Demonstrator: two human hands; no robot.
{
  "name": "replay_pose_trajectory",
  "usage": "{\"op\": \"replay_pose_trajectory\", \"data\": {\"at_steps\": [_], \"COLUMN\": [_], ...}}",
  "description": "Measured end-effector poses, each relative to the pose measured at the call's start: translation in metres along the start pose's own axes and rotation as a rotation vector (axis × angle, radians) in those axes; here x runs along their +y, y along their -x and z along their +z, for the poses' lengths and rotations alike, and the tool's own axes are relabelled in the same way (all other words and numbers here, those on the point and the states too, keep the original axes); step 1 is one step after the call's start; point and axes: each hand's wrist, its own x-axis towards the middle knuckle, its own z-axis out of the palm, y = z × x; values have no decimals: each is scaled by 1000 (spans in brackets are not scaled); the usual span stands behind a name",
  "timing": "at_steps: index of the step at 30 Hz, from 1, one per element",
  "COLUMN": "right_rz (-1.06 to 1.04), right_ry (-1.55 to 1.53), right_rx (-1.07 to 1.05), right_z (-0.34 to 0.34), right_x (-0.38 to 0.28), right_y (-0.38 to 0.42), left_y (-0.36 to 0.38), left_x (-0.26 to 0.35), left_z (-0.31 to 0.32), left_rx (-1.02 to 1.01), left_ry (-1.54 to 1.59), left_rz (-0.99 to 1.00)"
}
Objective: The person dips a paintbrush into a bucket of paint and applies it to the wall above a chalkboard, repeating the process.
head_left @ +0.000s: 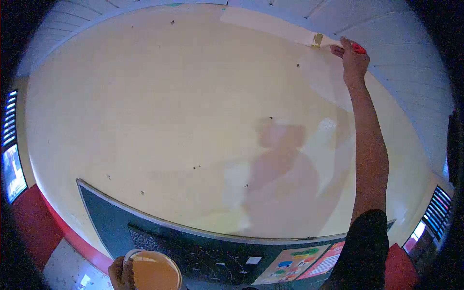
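My right hand [355, 60] is raised on an outstretched arm to the top of the wall, closed around the red handle of a paintbrush [316, 40]. Its brownish bristles are at the wall's upper edge, just under the ceiling. A paler painted strip [270, 26] runs along that edge to the left of the brush. Low in view, my left hand [120, 274] grips the side of a bucket [155, 273] with peach-orange paint inside. Part of that hand is cut off by the frame's bottom edge.
The cream wall [145, 111] carries several small dark holes and my shadow. Below it hangs a dark chalkboard [203, 251] with posters [292, 263] on its right. White ceiling boards [386, 29] slope overhead. Louvred windows [437, 212] stand at both sides.
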Motion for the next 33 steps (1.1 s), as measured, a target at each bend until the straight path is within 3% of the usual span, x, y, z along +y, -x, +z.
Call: {"op": "replay_pose_trajectory", "data": {"at_steps": [5,12,14,17,25,33], "right_rz": [-26,-45,-41,-15,-1,-25], "right_ry": [44,-322,-352,-393,-470,-470], "right_rx": [-5,30,-3,-73,-176,-219], "right_z": [-13,-33,-20,12,112,160], "right_x": [-3,-22,-25,-18,4,-2], "right_y": [-2,-11,-6,1,22,30], "left_y": [0,0,-1,-5,-3,-4], "left_x": [7,0,-12,-3,-2,-15], "left_z": [0,-2,-2,7,6,0], "left_rx": [0,5,-2,103,138,161], "left_ry": [-68,-33,51,-338,-227,-123], "left_rz": [21,40,-18,77,-15,-132]}}
